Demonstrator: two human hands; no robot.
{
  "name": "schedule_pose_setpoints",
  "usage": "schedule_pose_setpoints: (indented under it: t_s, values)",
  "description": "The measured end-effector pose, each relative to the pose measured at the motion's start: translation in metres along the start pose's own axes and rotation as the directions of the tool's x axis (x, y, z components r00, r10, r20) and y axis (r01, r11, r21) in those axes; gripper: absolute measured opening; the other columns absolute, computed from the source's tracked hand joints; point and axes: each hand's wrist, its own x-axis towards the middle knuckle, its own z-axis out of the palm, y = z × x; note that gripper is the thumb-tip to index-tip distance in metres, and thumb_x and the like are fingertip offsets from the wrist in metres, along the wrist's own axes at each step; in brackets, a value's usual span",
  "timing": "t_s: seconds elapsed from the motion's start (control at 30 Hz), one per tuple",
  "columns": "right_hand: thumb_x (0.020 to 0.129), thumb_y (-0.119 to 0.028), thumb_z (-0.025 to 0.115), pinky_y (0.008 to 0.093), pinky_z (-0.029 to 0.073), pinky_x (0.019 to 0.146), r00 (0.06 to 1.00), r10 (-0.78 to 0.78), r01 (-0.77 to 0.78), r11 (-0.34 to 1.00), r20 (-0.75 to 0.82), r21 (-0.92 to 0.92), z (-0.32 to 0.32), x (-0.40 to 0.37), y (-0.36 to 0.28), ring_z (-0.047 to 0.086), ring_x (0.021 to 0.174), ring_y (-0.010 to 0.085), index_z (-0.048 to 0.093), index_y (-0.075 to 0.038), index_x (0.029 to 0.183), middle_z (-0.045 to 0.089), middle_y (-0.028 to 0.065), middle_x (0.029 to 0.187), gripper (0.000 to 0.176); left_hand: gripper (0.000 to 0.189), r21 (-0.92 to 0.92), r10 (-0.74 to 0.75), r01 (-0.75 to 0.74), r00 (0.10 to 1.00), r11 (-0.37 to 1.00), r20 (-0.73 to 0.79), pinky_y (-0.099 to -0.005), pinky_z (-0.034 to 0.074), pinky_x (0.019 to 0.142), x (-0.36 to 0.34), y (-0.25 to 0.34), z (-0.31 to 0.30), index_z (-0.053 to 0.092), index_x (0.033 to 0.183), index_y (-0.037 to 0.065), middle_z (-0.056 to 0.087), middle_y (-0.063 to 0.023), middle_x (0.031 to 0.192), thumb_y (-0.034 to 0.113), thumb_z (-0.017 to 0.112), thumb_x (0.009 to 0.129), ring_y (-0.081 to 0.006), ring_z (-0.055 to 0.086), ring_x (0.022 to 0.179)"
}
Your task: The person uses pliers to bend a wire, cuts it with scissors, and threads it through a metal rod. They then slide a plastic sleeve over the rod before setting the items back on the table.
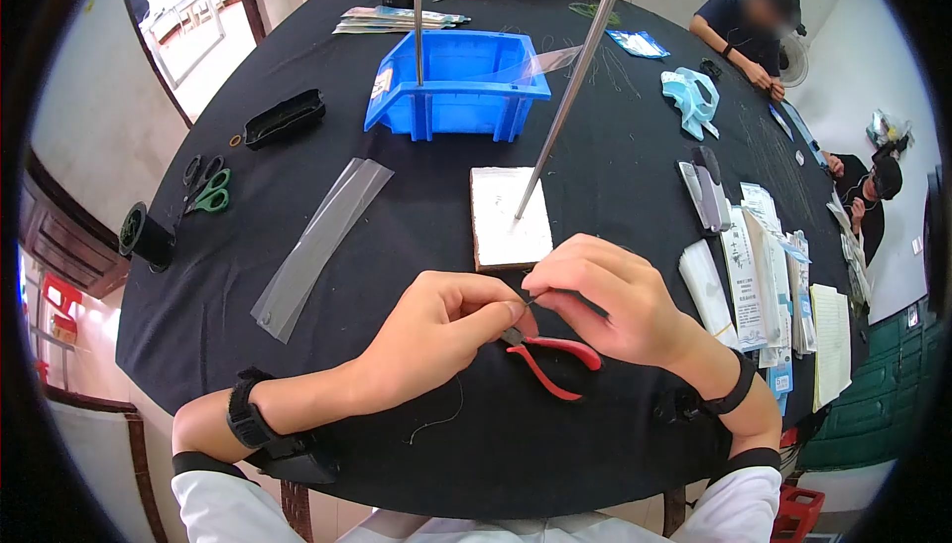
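Note:
Near the table's front, my left hand (pixel 436 337) and my right hand (pixel 617 297) meet fingertip to fingertip. Both are pinched on something thin and dark, too small to make out. Red-handled pliers (pixel 548 364) lie on the black cloth just below my fingers, their jaws partly hidden by my left hand. A thin pale thread (pixel 443 422) curls on the cloth below my left hand. Just beyond my hands is a white-topped block (pixel 496 216), with a metal rod (pixel 565 112) slanting up from it.
A blue bin (pixel 456 97) stands farther back. Clear plastic strips (pixel 322 245), green-handled scissors (pixel 210 196) and a black spool (pixel 147 238) are at left. A stapler (pixel 706 191) and paper packets (pixel 754 275) lie at right. Other people sit at the far and right edges.

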Motion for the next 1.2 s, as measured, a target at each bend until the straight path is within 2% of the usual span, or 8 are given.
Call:
schedule_pose_setpoints:
  t_s: [0.1, 0.2, 0.43, 0.7, 0.8, 0.87, 1.0, 1.2]
  values:
    - [0.073, 0.002, 0.066, 0.0333, 0.049, 0.067, 0.997, 0.048, -0.05, 0.998, 0.065, 0.037, -0.004, -0.002, 0.0, 0.06, 0.079, 0.0253, 0.059, -0.002, 0.09, 0.06, 0.009, 0.084, 0.019, 0.023, -0.013, -0.005, 0.005, 1.0, 1.0, -0.009, -0.0194, 0.02, 0.042, 0.0, 0.0, 0.002, 0.065, 0.09, -0.003, 0.038, 0.006, 0.057, 0.014, 0.051, 0.092, -0.0017, 0.03, 0.048]
    - [0.073, -0.003, 0.065, 0.0319, 0.049, 0.065, 0.999, -0.036, 0.038, 0.998, 0.037, -0.057, 0.001, -0.008, 0.005, 0.06, 0.077, 0.0232, 0.059, -0.003, 0.086, 0.058, 0.0075, 0.083, 0.014, 0.022, -0.001, -0.011, 0.011, 0.999, 1.0, -0.032, -0.0198, 0.033, 0.049, 0.0, -0.003, 0.0, 0.066, 0.083, -0.004, 0.061, -0.0003, 0.07, 0.013, 0.052, 0.087, -0.0021, 0.042, 0.055]
    - [0.069, -0.012, 0.059, 0.0284, 0.047, 0.059, 0.981, -0.186, 0.191, 0.897, 0.052, -0.4, 0.011, -0.007, -0.007, 0.056, 0.067, 0.0184, 0.053, -0.005, 0.074, 0.051, 0.0044, 0.07, 0.01, 0.019, 0.18, 0.032, -0.005, 0.989, 0.984, -0.144, -0.0195, 0.035, 0.053, 0.001, -0.011, 0.003, 0.064, 0.084, -0.007, 0.058, 0.0002, 0.067, 0.007, 0.052, 0.086, -0.002, 0.046, 0.062]
    - [0.075, -0.008, 0.066, 0.029, 0.046, 0.053, 0.993, 0.088, -0.109, 0.923, -0.074, -0.37, 0.013, -0.002, -0.005, 0.057, 0.062, 0.0234, 0.057, -0.005, 0.076, 0.059, 0.0055, 0.071, 0.01, 0.021, 0.069, -0.007, 0.02, 0.983, 0.997, -0.183, -0.019, 0.02, 0.039, 0.004, -0.01, -0.002, 0.066, 0.082, -0.002, 0.041, 0.0057, 0.053, 0.011, 0.051, 0.088, -0.0001, 0.031, 0.043]
    - [0.081, -0.009, 0.063, 0.0266, 0.043, 0.049, 0.923, 0.329, -0.366, 0.909, -0.198, -0.197, 0.003, -0.011, 0.008, 0.055, 0.052, 0.0177, 0.056, -0.004, 0.071, 0.054, 0.0061, 0.061, 0.014, 0.021, 0.007, -0.04, 0.042, 0.979, 0.999, -0.202, -0.0192, 0.019, 0.039, 0.002, -0.009, -0.005, 0.066, 0.083, -0.003, 0.037, 0.0062, 0.053, 0.01, 0.05, 0.088, -0.0003, 0.029, 0.044]
    - [0.091, -0.021, 0.055, 0.0202, 0.038, 0.045, 0.663, 0.725, -0.68, 0.687, -0.184, 0.256, -0.003, -0.022, 0.018, 0.048, 0.051, 0.0028, 0.055, -0.003, 0.068, 0.05, -0.0004, 0.056, 0.029, 0.021, -0.013, -0.034, 0.032, 0.979, 0.999, -0.199, -0.0192, 0.018, 0.039, 0.001, -0.01, -0.006, 0.065, 0.083, -0.004, 0.035, 0.0063, 0.053, 0.01, 0.05, 0.088, -0.0005, 0.027, 0.044]
    - [0.094, -0.026, 0.05, 0.0209, 0.04, 0.043, 0.402, 0.903, -0.619, 0.388, -0.148, 0.683, -0.017, -0.051, 0.036, 0.044, 0.046, 0.0048, 0.054, -0.006, 0.07, 0.046, -0.0022, 0.056, 0.032, 0.022, -0.016, -0.044, 0.042, 0.983, 0.999, -0.178, -0.018, 0.017, 0.039, 0.003, -0.011, -0.005, 0.064, 0.083, -0.002, 0.032, 0.0081, 0.055, 0.015, 0.051, 0.088, -0.0002, 0.024, 0.045]
    - [0.096, -0.026, 0.046, 0.0184, 0.036, 0.037, 0.394, 0.815, -0.409, 0.57, -0.426, 0.712, -0.03, -0.068, 0.025, 0.044, 0.044, 0.0048, 0.054, -0.005, 0.073, 0.048, -0.0013, 0.057, 0.032, 0.023, -0.035, -0.075, 0.07, 0.985, 0.997, -0.157, -0.0181, 0.016, 0.039, 0.003, -0.015, -0.004, 0.064, 0.083, -0.001, 0.032, 0.0081, 0.056, 0.017, 0.052, 0.088, -0.0003, 0.025, 0.046]
